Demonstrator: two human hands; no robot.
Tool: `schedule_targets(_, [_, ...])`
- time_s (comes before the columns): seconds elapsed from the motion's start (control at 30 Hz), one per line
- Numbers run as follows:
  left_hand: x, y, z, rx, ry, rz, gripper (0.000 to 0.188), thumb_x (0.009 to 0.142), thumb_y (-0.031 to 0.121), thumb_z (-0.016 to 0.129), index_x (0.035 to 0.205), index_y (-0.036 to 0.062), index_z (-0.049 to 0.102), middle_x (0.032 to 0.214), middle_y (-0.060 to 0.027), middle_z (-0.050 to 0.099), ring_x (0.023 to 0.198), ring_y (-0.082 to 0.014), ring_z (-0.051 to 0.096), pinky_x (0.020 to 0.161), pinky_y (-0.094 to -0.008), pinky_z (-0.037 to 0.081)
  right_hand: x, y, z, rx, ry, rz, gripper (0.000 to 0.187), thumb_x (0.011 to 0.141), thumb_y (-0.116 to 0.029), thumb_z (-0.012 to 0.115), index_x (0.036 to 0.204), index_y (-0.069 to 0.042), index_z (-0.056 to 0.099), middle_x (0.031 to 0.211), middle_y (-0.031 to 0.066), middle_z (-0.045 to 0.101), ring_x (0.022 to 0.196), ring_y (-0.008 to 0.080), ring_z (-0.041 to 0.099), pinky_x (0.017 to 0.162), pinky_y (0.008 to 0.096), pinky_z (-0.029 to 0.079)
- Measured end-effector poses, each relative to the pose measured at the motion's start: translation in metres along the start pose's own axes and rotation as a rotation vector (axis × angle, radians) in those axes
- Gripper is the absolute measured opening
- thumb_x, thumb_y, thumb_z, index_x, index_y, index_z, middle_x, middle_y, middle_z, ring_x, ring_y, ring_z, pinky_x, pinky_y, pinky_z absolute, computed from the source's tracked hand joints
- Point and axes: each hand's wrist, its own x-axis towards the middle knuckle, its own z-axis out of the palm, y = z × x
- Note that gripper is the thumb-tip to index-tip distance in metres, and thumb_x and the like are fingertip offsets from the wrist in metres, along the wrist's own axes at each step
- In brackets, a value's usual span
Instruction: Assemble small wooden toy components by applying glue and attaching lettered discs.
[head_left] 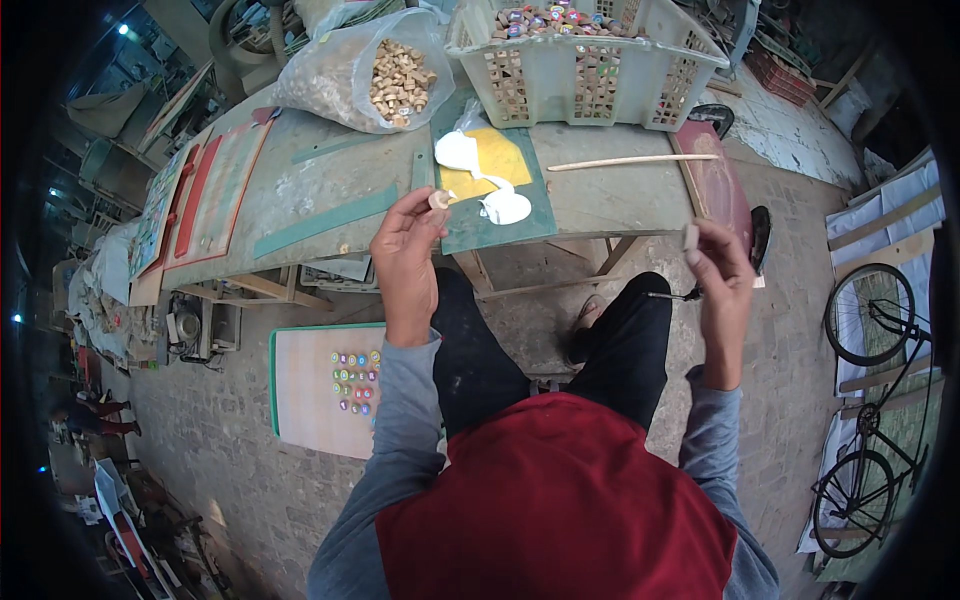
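Observation:
My left hand (408, 262) is raised at the near edge of the workbench, thumb and fingers pinching a small round wooden piece (439, 200). Just beyond it, white paste (506, 207) lies in two joined puddles on a yellow sheet (505, 156), with the nearer puddle reaching onto the green board (508, 232) beneath. Off to the right, my right hand (722, 275) is held up above my right knee and grips a small pale wooden piece (690, 237) between thumb and fingers. The exact shape of that piece is hard to make out.
At the bench's back stand a clear bag (330, 85) of wooden pieces and a pale plastic crate (620, 85) of coloured pieces. A thin stick (632, 161) lies to the right. Left on the floor rests a green-edged board (310, 410) bearing several coloured discs. A bicycle (868, 420) leans far right.

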Motion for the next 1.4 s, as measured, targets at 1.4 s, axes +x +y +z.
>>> schedule_targets(1.4, [-0.066,0.025,0.062,0.369,-0.410,0.319,0.028,0.082,-0.007,0.073,0.108,-0.0014,0.069,0.108,-0.0139,0.066,0.095,-0.0188,0.066,0.079,-0.0292,0.057,-0.028,-0.015,0.093,0.821,-0.434,0.142,0.044,0.086,0.005,0.068,0.128,0.003,0.054,0.117,0.0123,0.064,0.112,0.0192,0.062,0.099,0.0335,0.049])
